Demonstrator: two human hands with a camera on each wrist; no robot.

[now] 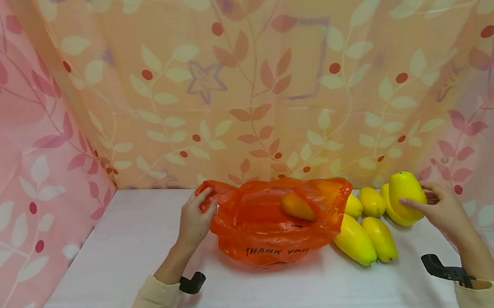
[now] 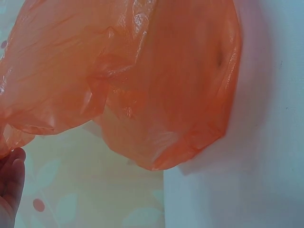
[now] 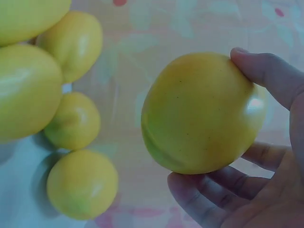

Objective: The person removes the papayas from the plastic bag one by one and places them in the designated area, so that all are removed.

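At the left rim of an orange plastic bag, my left hand pinches the film between thumb and fingers. The bag stands with its mouth spread, black "THANK" lettering on its front. An orange-yellow mango-like fruit shows inside it. My right hand grips a big, smooth yellow fruit, thumb on one side and fingers on the other. In the right wrist view this fruit is rounded, with a greenish patch low on its left. In the left wrist view the bag covers much of the picture.
Several more yellow fruits lie right of the bag, among them a long one, a shorter one and a small one behind. All rest on a white table. Leaf-patterned curtains close off the back and sides.
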